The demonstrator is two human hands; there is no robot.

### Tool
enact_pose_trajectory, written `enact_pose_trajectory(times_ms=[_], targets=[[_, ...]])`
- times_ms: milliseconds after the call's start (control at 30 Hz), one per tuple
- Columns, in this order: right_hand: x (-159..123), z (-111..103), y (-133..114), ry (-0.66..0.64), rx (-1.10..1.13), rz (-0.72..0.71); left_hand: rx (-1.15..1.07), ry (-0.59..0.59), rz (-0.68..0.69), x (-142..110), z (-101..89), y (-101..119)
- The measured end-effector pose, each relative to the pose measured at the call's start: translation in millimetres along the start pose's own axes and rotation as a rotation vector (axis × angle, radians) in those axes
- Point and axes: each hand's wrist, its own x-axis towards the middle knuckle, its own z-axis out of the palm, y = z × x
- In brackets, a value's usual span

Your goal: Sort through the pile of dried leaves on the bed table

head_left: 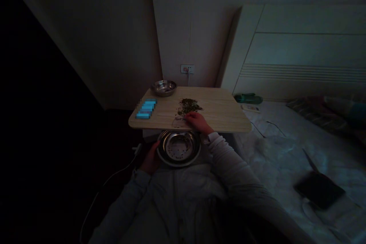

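Note:
My left hand (151, 160) grips the left side of a metal bowl (197, 146), its fingers partly hidden. The bowl sits at my lap, just below the front edge of the table, with small dark bits scattered over its bottom. My right hand (198, 122) is over the front of the wooden tabletop (225, 110), fingers pinched together. Right behind those fingers lies a loose pile of small greenish-brown grains or dried bits (189, 106). A pale, thin patch, perhaps a clear sheet (178, 122), shows beside the fingertips; the dim light hides what they hold.
A second metal bowl (164, 88) stands at the table's back left corner. A phone with a lit, blurred screen (146, 108) lies at the left edge. To the right is a bed (268, 160) with a green bottle (248, 98) and a dark flat object (319, 190). A white cable (107, 181) hangs at left.

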Motion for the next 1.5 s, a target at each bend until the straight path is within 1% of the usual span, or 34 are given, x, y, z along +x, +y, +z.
enact_pose_trajectory(times_ms=[167,300,533,867,1067,1200,1300,1400,1500], targets=[[-0.2,-0.6,-0.1,-0.005,0.002,0.009,0.001,0.005,-0.006,1.0,-1.7,0.6],[0.6,-0.8,0.8,-0.021,0.005,0.005,-0.006,-0.029,0.003,0.9,-1.3,-0.7],[1.0,-0.1,0.4,-0.026,-0.001,0.034,-0.001,0.026,0.000,-2.9,4.8,1.3],[0.8,-0.3,2.2,-0.009,0.012,0.005,0.008,-0.004,-0.003,-3.9,5.7,2.3],[-0.1,-0.7,0.6,-0.022,0.005,0.032,-0.004,0.020,-0.022,-8.0,9.8,3.0],[-0.3,-0.7,-0.8,-0.018,0.001,0.050,-0.005,0.021,0.003,-7.4,7.6,2.4],[-0.2,-0.3,-0.3,-0.013,0.003,0.033,0.002,0.037,0.017,-4.9,4.4,1.8],[-0.5,-0.1,0.8,-0.023,0.008,0.012,0.004,0.047,0.002,-3.9,4.2,1.9],[-0.6,-0.1,1.2,-0.024,0.014,0.019,0.006,0.045,-0.011,-4.8,5.8,2.3]])
